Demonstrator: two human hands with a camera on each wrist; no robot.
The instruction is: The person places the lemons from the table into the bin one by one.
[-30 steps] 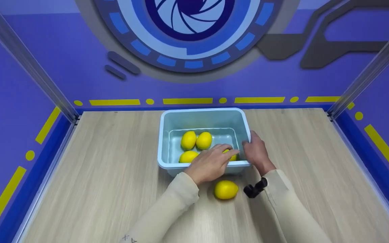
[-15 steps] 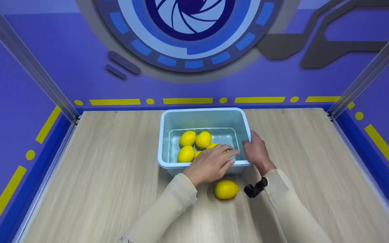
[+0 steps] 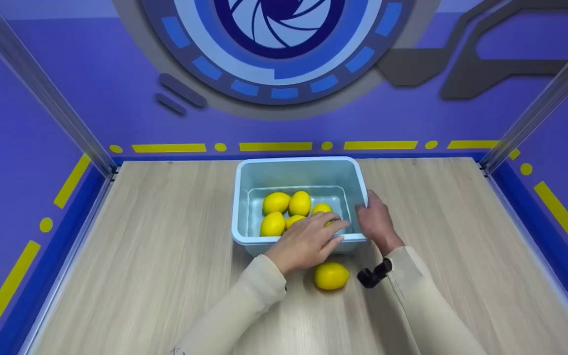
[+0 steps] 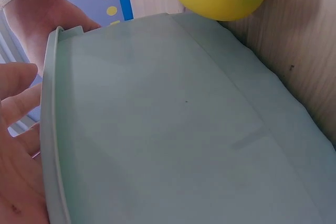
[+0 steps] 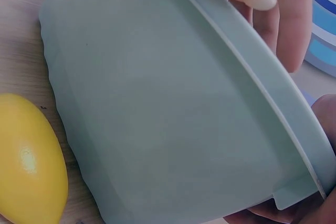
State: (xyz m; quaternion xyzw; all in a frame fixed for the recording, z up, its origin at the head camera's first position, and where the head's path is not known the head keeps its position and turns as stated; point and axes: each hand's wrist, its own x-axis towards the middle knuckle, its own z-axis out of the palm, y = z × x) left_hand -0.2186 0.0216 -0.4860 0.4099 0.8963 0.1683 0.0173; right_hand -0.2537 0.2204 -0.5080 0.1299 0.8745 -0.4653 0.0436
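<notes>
A light blue plastic bin (image 3: pixel 300 171) stands on the table with several yellow lemons (image 3: pixel 272 224) on its floor. My left hand (image 3: pixel 306 239) reaches over the near rim, its fingers loosely extended above the lemons at the front right. Its palm and wrist hide part of that rim. With my right hand (image 3: pixel 377 222) I grip the bin's right rim, thumb inside and the other fingers outside. One more lemon (image 3: pixel 331 276) lies on the table just in front of the bin. In the right wrist view, the left fingers (image 5: pixel 294 19) show beyond the rim.
The wood-grain table (image 3: pixel 165 236) is enclosed by blue-purple printed panels (image 3: pixel 284 130) at the back and sides. Metal posts (image 3: pixel 535 93) stand at the rear corners. A black wrist device (image 3: pixel 374 273) sits at the right cuff.
Lemons inside the bin have rolled and spread out; more of them show beside my left fingers. My left hand has barely shifted. My right hand keeps its hold on the bin.
</notes>
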